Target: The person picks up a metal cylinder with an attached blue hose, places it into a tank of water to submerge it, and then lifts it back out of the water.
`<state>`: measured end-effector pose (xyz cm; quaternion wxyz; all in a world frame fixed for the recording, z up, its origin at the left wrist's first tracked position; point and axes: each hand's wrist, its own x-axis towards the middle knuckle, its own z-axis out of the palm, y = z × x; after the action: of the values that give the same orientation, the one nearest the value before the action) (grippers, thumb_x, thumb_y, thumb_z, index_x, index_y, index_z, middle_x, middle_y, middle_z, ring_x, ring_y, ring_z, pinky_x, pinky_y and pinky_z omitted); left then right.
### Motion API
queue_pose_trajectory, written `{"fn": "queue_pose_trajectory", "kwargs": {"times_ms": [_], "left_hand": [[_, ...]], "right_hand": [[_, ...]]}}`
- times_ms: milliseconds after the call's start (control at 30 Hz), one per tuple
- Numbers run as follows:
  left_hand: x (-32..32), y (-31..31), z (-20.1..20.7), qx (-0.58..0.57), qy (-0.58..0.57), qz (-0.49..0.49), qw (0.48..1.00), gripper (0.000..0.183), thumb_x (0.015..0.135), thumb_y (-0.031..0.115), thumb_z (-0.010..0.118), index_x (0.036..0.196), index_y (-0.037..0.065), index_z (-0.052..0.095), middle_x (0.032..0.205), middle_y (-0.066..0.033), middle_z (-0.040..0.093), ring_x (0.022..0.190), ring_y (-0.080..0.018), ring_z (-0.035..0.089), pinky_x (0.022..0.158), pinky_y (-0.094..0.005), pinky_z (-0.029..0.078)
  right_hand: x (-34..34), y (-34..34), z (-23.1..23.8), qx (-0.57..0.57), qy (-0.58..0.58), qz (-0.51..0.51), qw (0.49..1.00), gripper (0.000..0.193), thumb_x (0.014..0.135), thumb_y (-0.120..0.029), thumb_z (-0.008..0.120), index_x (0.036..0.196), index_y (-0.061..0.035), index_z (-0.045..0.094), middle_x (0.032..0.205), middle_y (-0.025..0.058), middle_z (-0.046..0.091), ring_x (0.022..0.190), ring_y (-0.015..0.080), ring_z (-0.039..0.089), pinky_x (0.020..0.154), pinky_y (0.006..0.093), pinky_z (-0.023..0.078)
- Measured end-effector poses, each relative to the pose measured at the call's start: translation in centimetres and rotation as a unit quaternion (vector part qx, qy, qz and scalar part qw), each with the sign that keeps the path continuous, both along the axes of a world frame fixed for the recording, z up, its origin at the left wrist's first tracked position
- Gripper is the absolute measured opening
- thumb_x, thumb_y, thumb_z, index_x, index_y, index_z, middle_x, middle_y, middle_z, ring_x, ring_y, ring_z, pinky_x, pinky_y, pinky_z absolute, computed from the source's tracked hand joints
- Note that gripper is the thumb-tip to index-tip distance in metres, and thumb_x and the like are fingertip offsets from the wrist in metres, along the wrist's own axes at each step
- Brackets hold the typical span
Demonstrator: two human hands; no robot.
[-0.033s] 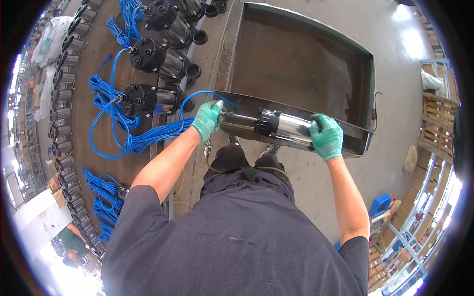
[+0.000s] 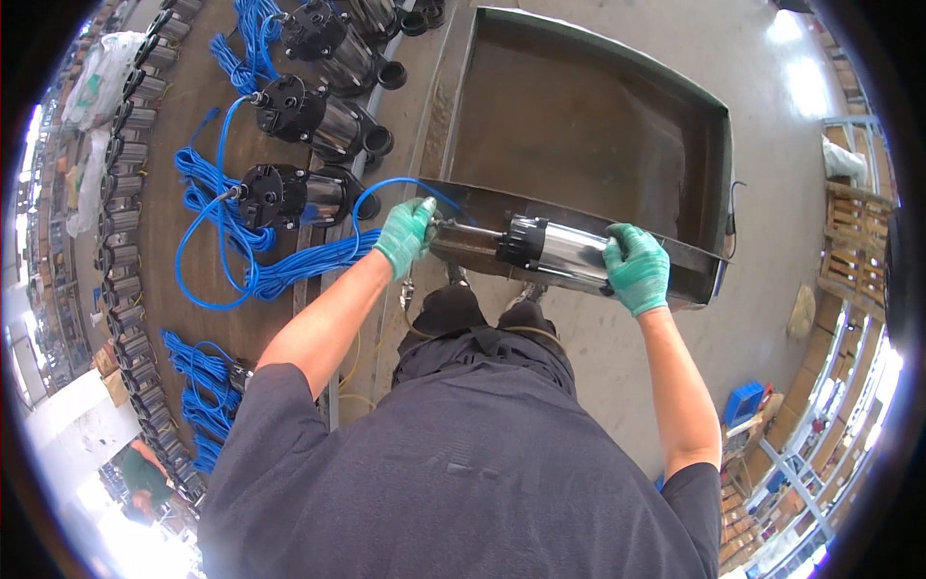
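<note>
Unmoved at centre, left green-gloved fingers (image 2: 420,210) curl around a slender metal rod (image 2: 477,231). Right fingers (image 2: 625,234) clasp a black-ended silvery cylinder (image 2: 571,250).

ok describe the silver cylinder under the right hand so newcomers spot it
Find the big metal tray. At its near side, a silver cylinder with a black left end is between the green-gloved left hand and right hand. Unlike the similar units lined up to the left, it has the right hand on it.
</note>
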<state>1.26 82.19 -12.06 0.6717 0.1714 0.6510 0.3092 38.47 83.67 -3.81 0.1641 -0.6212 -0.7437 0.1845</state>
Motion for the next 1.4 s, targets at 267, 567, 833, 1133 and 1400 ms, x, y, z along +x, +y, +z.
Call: {"fn": "queue_pose_trajectory", "kwargs": {"times_ms": [267, 567, 833, 1133, 1400], "left_hand": [[3.2, -0.8, 4.1, 0.136, -0.133, 0.243, 0.951, 0.027, 0.103, 0.037, 0.06, 0.09, 0.013, 0.061, 0.071, -0.001, 0.057, 0.048, -0.0088, 0.043, 0.039, -0.0251, 0.032], [19.5, -1.2, 12.9, 0.353, -0.056, -0.097, 0.929, 0.051, 0.106, 0.038, 0.054, 0.143, 0.003, 0.047, 0.127, -0.0142, 0.062, 0.109, -0.0181, 0.063, 0.094, -0.0343, 0.052], [4.0, -9.3, 5.7, 0.31, 0.437, -0.053, 0.843, 0.022, 0.098, 0.009, 0.062, 0.118, -0.001, 0.063, 0.109, -0.0093, 0.07, 0.1, -0.0162, 0.064, 0.093, -0.0315, 0.05], [-6.7, -11.1, 2.8, -0.054, 0.705, -0.304, 0.639, 0.095, 0.075, 0.027, 0.082, 0.155, 0.012, 0.034, 0.158, -0.0127, 0.038, 0.147, -0.0344, 0.035, 0.118, -0.0468, 0.034], [-10.3, -8.8, 3.6, -0.075, 0.715, -0.348, 0.602, 0.091, 0.072, 0.036, 0.087, 0.15, 0.02, 0.044, 0.155, -0.0092, 0.043, 0.144, -0.0325, 0.04, 0.118, -0.0598, 0.029]], "right_hand": [[-1.7, -3.0, 2.6, 0.185, 0.009, 0.117, 0.976, 0.021, 0.081, -0.01, 0.071, 0.101, -0.0065, 0.068, 0.083, 0.0126, 0.066, 0.08, 0.0326, 0.065, 0.075, 0.046, 0.052], [4.2, -9.5, 3.0, -0.148, 0.262, -0.023, 0.953, 0.025, 0.096, -0.018, 0.065, 0.114, -0.0032, 0.057, 0.094, 0.0247, 0.07, 0.087, 0.0436, 0.069, 0.074, 0.0472, 0.054], [31.1, -12.2, -8.4, -0.127, 0.043, -0.344, 0.929, 0.019, 0.1, -0.022, 0.06, 0.111, -0.0063, 0.059, 0.088, 0.0125, 0.069, 0.075, 0.0247, 0.063, 0.072, 0.0395, 0.052], [34.2, -11.3, -15.3, -0.054, -0.001, -0.32, 0.946, 0.027, 0.092, -0.01, 0.065, 0.114, 0.0026, 0.055, 0.103, 0.0224, 0.062, 0.096, 0.0383, 0.061, 0.088, 0.0468, 0.049], [10.3, -3.7, 0.6, -0.052, 0.099, -0.009, 0.994, 0.045, 0.097, -0.029, 0.067, 0.13, -0.0004, 0.056, 0.13, 0.0208, 0.059, 0.12, 0.0375, 0.059, 0.104, 0.0431, 0.046]]}}
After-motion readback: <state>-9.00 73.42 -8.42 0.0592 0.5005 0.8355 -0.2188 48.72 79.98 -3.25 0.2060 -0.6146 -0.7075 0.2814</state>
